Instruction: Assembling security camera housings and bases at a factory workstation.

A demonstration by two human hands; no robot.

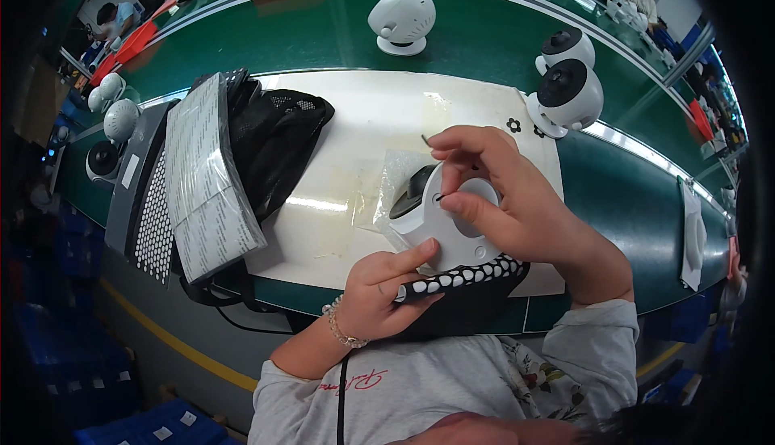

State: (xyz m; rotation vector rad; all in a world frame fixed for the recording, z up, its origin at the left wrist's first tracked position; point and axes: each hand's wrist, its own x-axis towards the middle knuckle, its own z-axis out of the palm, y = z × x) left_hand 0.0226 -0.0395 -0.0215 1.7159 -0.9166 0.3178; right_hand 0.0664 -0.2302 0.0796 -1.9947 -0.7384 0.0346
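Fingers of the right hand curl in on the flat underside of a white round camera unit, thumb and forefinger pinched close, perhaps on a thin dark pin, too small to tell. The left hand closes around a black sheet of white round pads and props the unit from below. Both sit over the white mat at the near edge of the green bench
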